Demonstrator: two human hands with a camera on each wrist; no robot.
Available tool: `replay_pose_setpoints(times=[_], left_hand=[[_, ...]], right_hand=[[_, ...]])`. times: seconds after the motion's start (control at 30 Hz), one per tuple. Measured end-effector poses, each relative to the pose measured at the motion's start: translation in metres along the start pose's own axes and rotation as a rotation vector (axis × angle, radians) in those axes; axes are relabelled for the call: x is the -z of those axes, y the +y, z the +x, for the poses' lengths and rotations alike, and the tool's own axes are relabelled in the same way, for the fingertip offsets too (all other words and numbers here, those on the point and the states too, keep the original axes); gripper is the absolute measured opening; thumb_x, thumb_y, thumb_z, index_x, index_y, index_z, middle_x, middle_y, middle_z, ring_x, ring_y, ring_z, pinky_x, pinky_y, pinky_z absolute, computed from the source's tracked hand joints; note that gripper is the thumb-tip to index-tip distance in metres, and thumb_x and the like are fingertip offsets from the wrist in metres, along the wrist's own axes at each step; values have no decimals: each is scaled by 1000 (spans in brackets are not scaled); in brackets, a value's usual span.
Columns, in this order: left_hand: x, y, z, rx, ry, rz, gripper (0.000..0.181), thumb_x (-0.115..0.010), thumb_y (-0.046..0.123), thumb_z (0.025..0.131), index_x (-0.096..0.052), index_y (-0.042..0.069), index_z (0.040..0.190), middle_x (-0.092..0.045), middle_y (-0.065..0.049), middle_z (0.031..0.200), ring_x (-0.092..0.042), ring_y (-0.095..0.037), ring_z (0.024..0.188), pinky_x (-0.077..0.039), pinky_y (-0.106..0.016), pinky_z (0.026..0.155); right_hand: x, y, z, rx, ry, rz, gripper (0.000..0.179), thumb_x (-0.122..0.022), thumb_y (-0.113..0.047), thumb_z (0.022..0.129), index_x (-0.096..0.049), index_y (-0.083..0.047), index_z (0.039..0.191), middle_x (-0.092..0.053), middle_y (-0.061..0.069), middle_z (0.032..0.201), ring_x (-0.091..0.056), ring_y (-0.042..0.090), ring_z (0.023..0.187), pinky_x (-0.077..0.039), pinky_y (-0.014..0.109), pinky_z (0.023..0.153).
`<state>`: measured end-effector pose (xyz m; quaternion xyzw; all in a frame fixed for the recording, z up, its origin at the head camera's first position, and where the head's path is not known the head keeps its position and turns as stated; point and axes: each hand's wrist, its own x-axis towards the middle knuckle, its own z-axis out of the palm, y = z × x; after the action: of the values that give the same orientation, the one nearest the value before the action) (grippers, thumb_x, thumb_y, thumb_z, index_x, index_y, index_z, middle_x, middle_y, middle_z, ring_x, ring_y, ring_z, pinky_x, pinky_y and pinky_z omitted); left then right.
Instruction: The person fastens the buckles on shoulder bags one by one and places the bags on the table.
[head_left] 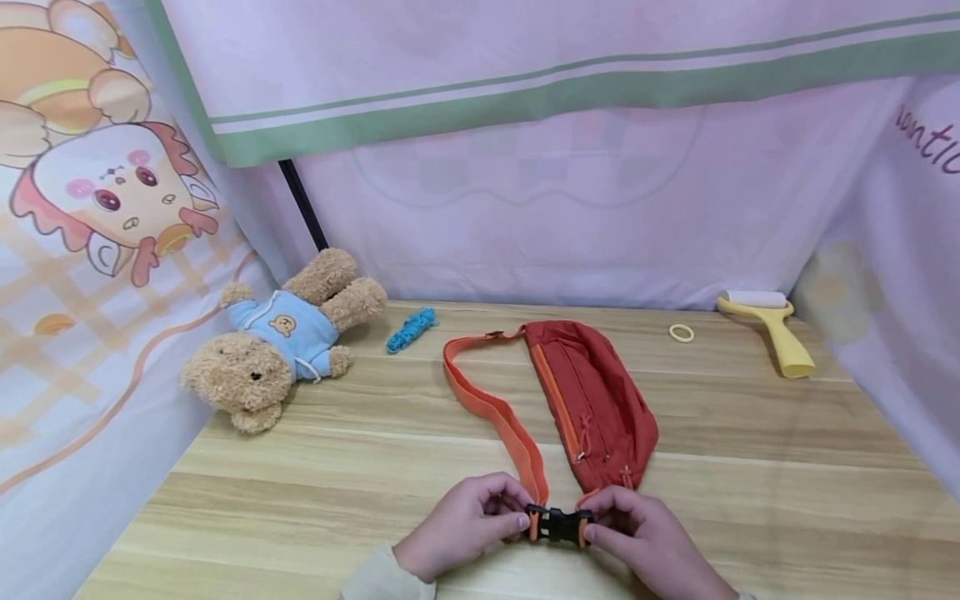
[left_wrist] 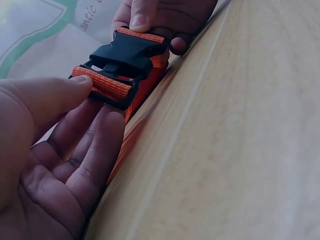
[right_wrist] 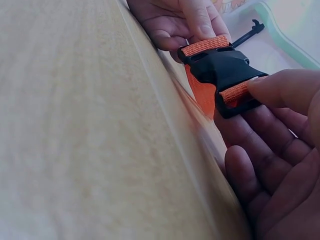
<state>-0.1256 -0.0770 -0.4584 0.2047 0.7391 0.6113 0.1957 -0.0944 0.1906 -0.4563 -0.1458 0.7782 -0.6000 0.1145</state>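
Observation:
A black side-release buckle (head_left: 561, 526) with orange webbing at both ends is held near the front of the table, its two halves fitted into each other. My left hand (head_left: 474, 523) pinches the left end, thumb on the orange webbing (left_wrist: 107, 83) and fingers beneath. On the other end, my right hand (head_left: 643, 533) grips in the same way, its thumb on the webbing (right_wrist: 235, 93). Behind the buckle lies a red waist bag (head_left: 592, 396) with an orange zip. Its orange strap (head_left: 491, 404) loops to the left and comes round to the buckle.
A teddy bear (head_left: 281, 333) in a blue top lies at the left. Beside it is a twisted blue cord bundle (head_left: 411, 330). At the back right are a pale yellow ring (head_left: 681, 333) and a yellow-handled lint roller (head_left: 780, 333). Printed cloth (head_left: 525, 225) hangs around the table.

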Motion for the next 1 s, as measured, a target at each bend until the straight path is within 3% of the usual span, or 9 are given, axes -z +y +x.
replay_pose_setpoints(times=[0.33,0.53,0.8,1.0], left_hand=[[-2,-1,1,25,27,-25,13,-71,2,91,-70,11,99,-68,8,90,-66,-12,77,-54,-22,66],[-3,0,0,31,32,-45,12,-72,0,90,-69,9,98,-69,6,89,-68,-14,78,-56,-23,66],[-3,1,-1,36,18,-66,10,-72,1,90,-69,8,97,-70,4,87,-68,-14,76,-56,-23,65],[-4,0,0,32,2,-62,10,-72,2,91,-70,8,98,-70,3,86,-67,-14,76,-57,-24,65]], right_hand=[[0,2,0,35,18,14,19,-74,-16,92,-68,-4,105,-70,9,102,-65,12,91,-55,26,78],[-1,3,1,81,19,3,18,-74,-17,92,-68,-5,104,-70,8,101,-65,10,89,-55,26,77],[-1,2,1,41,10,-1,19,-74,-18,91,-68,-5,103,-70,8,100,-66,11,88,-56,27,76],[-1,2,1,60,-1,-11,16,-74,-18,92,-69,-6,103,-70,7,99,-65,10,87,-56,27,75]])
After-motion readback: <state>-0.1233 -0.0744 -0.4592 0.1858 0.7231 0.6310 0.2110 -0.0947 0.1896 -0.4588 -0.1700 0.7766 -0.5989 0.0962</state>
